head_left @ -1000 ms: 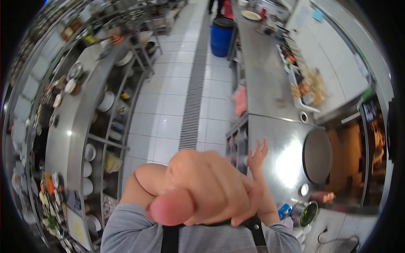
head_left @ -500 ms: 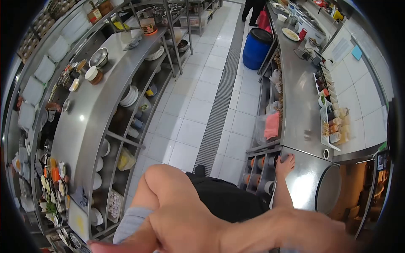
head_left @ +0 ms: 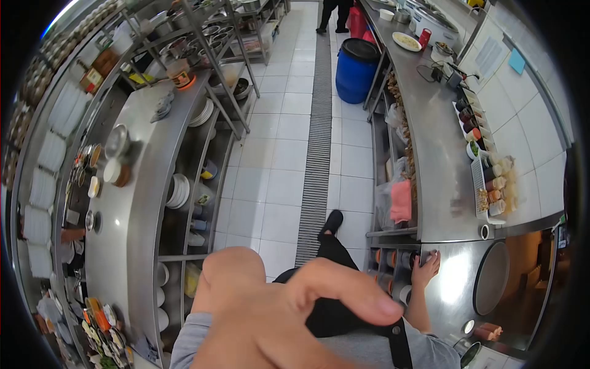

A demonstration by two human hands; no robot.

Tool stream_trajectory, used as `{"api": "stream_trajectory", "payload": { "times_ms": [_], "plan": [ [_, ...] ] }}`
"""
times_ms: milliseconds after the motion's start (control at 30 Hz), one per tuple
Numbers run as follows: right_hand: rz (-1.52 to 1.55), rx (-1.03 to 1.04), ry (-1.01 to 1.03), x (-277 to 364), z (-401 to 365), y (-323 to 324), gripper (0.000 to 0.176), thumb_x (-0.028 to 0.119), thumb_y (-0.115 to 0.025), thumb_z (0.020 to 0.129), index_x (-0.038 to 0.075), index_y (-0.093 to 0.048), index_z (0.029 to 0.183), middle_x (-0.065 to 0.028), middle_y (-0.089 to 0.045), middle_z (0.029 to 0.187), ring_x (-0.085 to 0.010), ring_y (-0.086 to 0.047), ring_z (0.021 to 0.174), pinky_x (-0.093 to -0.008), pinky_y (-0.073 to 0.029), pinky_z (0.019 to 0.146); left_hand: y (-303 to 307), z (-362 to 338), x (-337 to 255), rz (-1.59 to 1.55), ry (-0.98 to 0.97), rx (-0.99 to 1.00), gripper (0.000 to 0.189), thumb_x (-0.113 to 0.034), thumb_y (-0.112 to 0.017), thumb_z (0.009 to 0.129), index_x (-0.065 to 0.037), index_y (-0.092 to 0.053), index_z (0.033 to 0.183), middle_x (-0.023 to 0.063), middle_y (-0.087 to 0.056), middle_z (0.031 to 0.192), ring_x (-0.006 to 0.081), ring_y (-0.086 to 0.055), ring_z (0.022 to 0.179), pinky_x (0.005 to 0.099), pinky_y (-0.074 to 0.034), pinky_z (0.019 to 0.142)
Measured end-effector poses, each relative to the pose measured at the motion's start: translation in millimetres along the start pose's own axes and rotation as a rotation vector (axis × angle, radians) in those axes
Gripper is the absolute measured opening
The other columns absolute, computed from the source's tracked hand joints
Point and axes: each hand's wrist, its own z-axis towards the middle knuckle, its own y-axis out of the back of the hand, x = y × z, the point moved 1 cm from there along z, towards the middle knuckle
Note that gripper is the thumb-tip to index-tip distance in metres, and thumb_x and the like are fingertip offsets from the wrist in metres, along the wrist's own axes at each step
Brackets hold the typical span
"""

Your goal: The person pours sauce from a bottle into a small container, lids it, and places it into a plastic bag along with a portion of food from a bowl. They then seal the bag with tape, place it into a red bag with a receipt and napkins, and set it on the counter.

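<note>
My left hand [head_left: 276, 326] is raised very close to the camera and looks large and blurred. One of its digits stretches out to the right, apart from the rest; nothing shows in it, though its lower part is cut off by the frame edge. My right hand [head_left: 425, 268] lies on the near edge of the steel counter [head_left: 452, 270] on my right, fingers spread, holding nothing. Beside it on the counter is a round dark disc [head_left: 492, 278]. Cups [head_left: 405, 294] sit on the shelves just below that hand.
Left stands a long steel counter [head_left: 138, 215] with bowls [head_left: 117, 141] and stacked plates [head_left: 178, 190] on shelves. A blue barrel [head_left: 356, 77] stands by the right counter. A person [head_left: 335, 15] is at the far end. A drain grate [head_left: 316, 141] runs along the tiled floor.
My left hand has swung round before the camera, its forearm no longer stretching across to the right. The view has shifted, and my foot shows on the floor. My right hand stays on the counter.
</note>
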Motion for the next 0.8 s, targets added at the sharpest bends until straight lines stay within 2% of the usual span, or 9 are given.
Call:
{"api": "stream_trajectory", "payload": {
  "times_ms": [67,200,300,400,533,667,767,800],
  "plan": [
    [0.028,-0.009,-0.068,18,14,2,0.056,0.028,-0.072,0.090,0.004,-0.049,0.135,-0.0191,-0.035,0.155,-0.0415,-0.035,0.141,-0.0535,-0.027,0.116,33,21,19,0.071,0.000,0.009,0.031,-0.032,-0.064,0.096,-0.008,-0.061,0.076,0.0015,-0.055,0.075,0.0213,-0.054,0.071,0.0367,-0.044,0.077],
    [0.236,-0.212,0.064,35,84,-26,0.051,0.021,-0.069,0.094,-0.003,-0.049,0.133,-0.0255,-0.031,0.154,-0.0457,-0.034,0.140,-0.0545,-0.031,0.114,100,76,69,0.241,-0.026,0.063,0.029,-0.031,-0.065,0.095,-0.008,-0.062,0.077,0.0017,-0.055,0.076,0.0214,-0.054,0.072,0.0361,-0.044,0.077],
    [0.332,-0.298,0.013,65,162,-47,0.051,0.021,-0.069,0.093,-0.003,-0.049,0.134,-0.0262,-0.031,0.154,-0.0459,-0.032,0.140,-0.0542,-0.030,0.114,147,133,107,0.440,-0.079,0.122,0.027,-0.030,-0.066,0.094,-0.008,-0.062,0.078,0.0018,-0.055,0.077,0.0214,-0.054,0.074,0.0357,-0.044,0.077],
    [0.297,-0.336,0.050,97,248,-67,0.052,0.019,-0.069,0.093,0.001,-0.047,0.136,-0.0228,-0.026,0.157,-0.0432,-0.028,0.144,-0.0525,-0.028,0.116,183,184,149,0.646,-0.157,0.174,0.025,-0.029,-0.067,0.093,-0.008,-0.063,0.080,0.0019,-0.055,0.078,0.0214,-0.055,0.075,0.0353,-0.043,0.078],
    [0.364,-0.310,0.137,157,344,-108,0.053,0.021,-0.070,0.092,0.001,-0.047,0.136,-0.0240,-0.028,0.156,-0.0435,-0.029,0.143,-0.0524,-0.028,0.117,231,239,204,0.885,-0.243,0.205,0.023,-0.028,-0.068,0.092,-0.008,-0.064,0.081,0.0020,-0.055,0.079,0.0215,-0.055,0.076,0.0347,-0.043,0.078],
    [0.455,-0.200,0.240,227,420,-144,0.055,0.023,-0.071,0.091,0.001,-0.048,0.137,-0.0252,-0.029,0.155,-0.0439,-0.030,0.142,-0.0522,-0.027,0.117,296,262,237,0.719,-0.118,0.149,0.022,-0.025,-0.076,0.086,-0.006,-0.065,0.084,0.0045,-0.058,0.077,0.0231,-0.059,0.072,0.0322,-0.045,0.073],
    [0.539,-0.110,0.315,279,470,-165,0.056,0.024,-0.072,0.091,0.001,-0.048,0.137,-0.0261,-0.031,0.154,-0.0441,-0.031,0.142,-0.0520,-0.027,0.117,339,262,261,0.395,-0.152,-0.004,0.028,-0.028,-0.076,0.088,-0.003,-0.065,0.088,0.0072,-0.062,0.077,0.0259,-0.063,0.069,0.0326,-0.048,0.067],
    [0.590,-0.078,0.346,298,487,-171,0.057,0.024,-0.072,0.090,0.002,-0.048,0.137,-0.0260,-0.030,0.154,-0.0437,-0.031,0.142,-0.0517,-0.026,0.118,352,264,267,0.288,-0.156,-0.041,0.030,-0.030,-0.073,0.090,-0.003,-0.063,0.083,0.0064,-0.061,0.074,0.0251,-0.061,0.065,0.0332,-0.048,0.065]
  ]
}}
